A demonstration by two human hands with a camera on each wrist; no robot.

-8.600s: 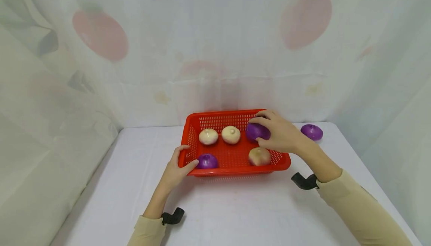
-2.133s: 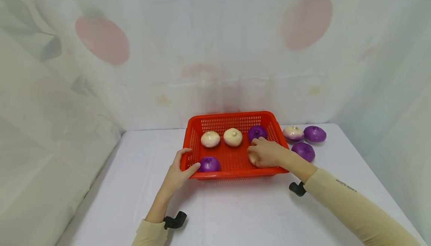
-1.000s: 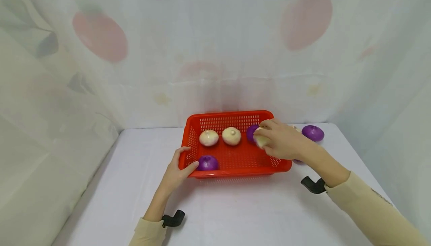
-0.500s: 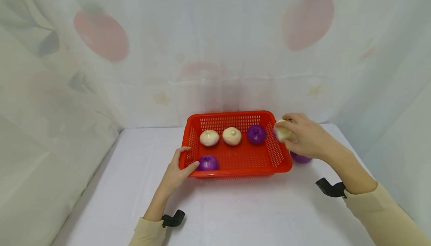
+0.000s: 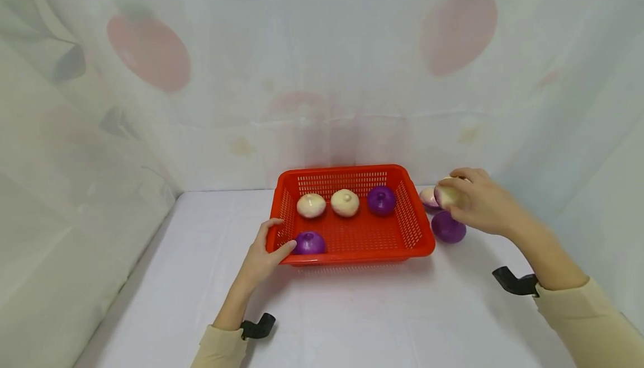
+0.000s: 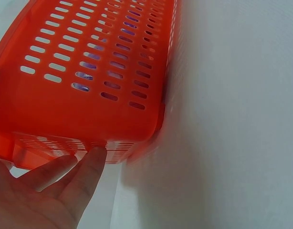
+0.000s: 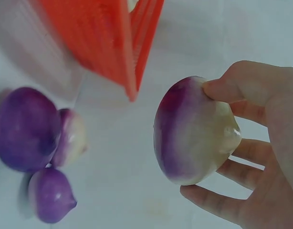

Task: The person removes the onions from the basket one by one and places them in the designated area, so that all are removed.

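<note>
A: The turnip (image 5: 449,194) was held up off the table (image 5: 352,312) in the right hand (image 5: 478,203), out past the right wall of the basket (image 5: 417,234). Thumb on one side, fingers (image 7: 218,202) curled round the other — a cupped grip, suited to a round thing that would roll.

B: And from the wrist view it was seen plainly: purple on one side, cream on the other, the cream end turned toward the palm. Nothing beneath it was touched.

A: Below and beside it, a small cluster was lying on the table: a purple bulb (image 5: 448,227) nearest the basket, and a pale one (image 5: 428,196) partly hidden behind the hand. Three were counted from the wrist camera (image 7: 27,129).

B: Likely grouped there so that the reach was kept short. Now the other side.

A: The left hand (image 5: 266,248) was laid against the basket's near left corner, thumb over the rim, fingers (image 6: 84,174) pressed together and straight under the lip. The basket seemed to be steadied that way, so it would not slide.

B: Inside, four pieces were sitting: two white bulbs (image 5: 311,205) at the back, a purple one (image 5: 381,199) beside them, another purple (image 5: 309,243) at the front left by the thumb.
</note>
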